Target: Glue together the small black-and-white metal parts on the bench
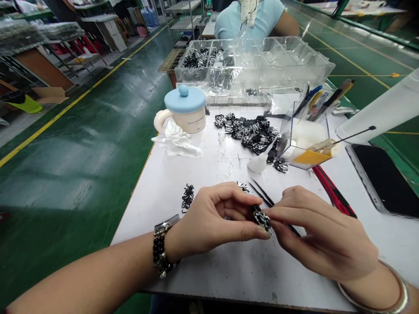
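A small black-and-silver metal part [262,219] is pinched between the thumb and fingers of my left hand [216,216], above the near part of the white table. The thumb and index finger of my right hand [322,231] close on its right edge. Black tweezers [262,192] show behind my right fingers, partly hidden; they seem to lie on the table. Left of my left hand is a small pile of black hook-shaped pieces [187,198]. Small silver pieces [242,187] lie just beyond my hands, partly covered.
Farther back lie a heap of black-and-silver parts [250,133], a white dropper bottle [258,163], a lidded mug [189,117], crumpled tissue [178,139] and clear divided trays [288,65]. On the right are a pen holder [306,137], red cutter [335,192] and phone [388,179]. A person [225,22] sits opposite.
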Motion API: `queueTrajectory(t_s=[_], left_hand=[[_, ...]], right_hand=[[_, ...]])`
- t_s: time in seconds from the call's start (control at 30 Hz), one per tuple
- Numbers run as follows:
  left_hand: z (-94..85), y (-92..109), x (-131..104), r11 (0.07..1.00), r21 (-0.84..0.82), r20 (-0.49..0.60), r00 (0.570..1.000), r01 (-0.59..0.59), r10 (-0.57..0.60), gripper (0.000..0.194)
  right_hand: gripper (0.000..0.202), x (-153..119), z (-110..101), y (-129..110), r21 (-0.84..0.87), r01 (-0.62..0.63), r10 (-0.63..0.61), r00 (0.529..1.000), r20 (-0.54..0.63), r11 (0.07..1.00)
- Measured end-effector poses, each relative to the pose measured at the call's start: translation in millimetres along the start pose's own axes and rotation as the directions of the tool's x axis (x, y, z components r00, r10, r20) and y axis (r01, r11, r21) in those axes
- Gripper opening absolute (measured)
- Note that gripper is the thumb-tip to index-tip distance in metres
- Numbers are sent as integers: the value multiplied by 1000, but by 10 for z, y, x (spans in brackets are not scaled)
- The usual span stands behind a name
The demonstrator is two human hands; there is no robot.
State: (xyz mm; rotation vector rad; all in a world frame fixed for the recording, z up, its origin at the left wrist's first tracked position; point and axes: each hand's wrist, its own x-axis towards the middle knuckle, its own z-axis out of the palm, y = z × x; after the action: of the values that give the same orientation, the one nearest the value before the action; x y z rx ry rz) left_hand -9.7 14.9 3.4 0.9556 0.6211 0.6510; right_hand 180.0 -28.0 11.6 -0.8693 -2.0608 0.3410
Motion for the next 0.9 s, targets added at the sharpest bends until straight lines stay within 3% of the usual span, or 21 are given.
queueTrajectory(t_s=[0.17, 0.33, 0.57, 0.77, 0.9], left_hand=[[-3, -8, 13, 999, -35, -8, 1000, -21, 20, 37], [7, -2, 5, 998, -28, -18, 998, -63, 63, 44], [43, -18, -14, 977, 138, -83, 981, -162, 174, 45], [8, -29, -4, 979, 124, 19, 987, -163, 162, 42], [-7, -33, 9, 965, 175, 31, 980, -198, 195, 40]], right_hand=[[21, -11, 44, -31, -46, -45, 42, 998, -47, 998], [21, -22, 60, -42, -142, -45, 38, 998, -51, 989], [16, -87, 55, -54, -237, -10, 6, 1000, -17, 972], [16, -92, 27, -71, -208, -46, 45, 999, -10, 977], [13, -86, 23, -79, -202, -77, 76, 997, -13, 976]])
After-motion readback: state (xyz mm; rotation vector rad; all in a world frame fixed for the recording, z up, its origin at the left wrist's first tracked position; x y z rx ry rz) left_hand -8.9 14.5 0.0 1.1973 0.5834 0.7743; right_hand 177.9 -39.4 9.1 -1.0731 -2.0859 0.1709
